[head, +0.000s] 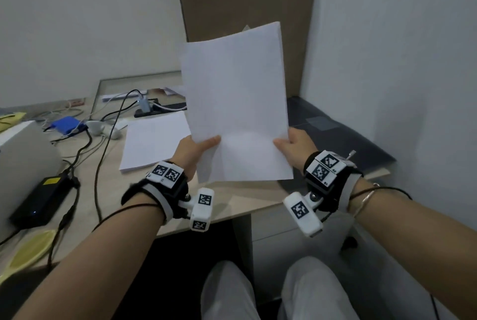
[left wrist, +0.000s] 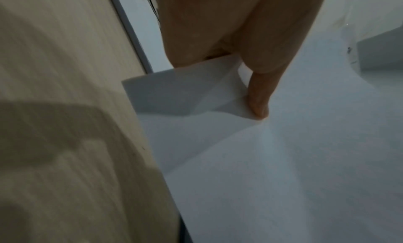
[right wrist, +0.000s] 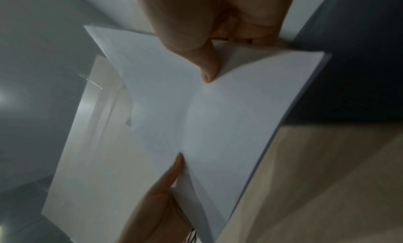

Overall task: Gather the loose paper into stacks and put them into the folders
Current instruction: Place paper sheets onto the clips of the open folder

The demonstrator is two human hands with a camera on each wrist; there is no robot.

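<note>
Paper fills my view: I hold a stack of white sheets upright in the air above the desk, its blank face turned toward me. My left hand grips the lower left edge, thumb pressed flat on the front and the fingers hidden behind; my right hand grips the lower right edge the same way. In the right wrist view the right thumb pinches into the sheets from above and the left thumb comes in from below — the paper dimples and bows between them, and the stack's edge shows several sheets lying close together. The left wrist view shows my thumb bearing on the paper where it creases, with the desk's pale wood alongside.

A second pile of white paper lies flat on the desk, to the left of the held stack and below it. To the right — partly behind the sheets — a dark folder lies on the desk near the wall. A tall brown cardboard box stands behind the stack. Farther left are black cables, a blue box, a black power brick and a yellow object at the desk's near edge.
</note>
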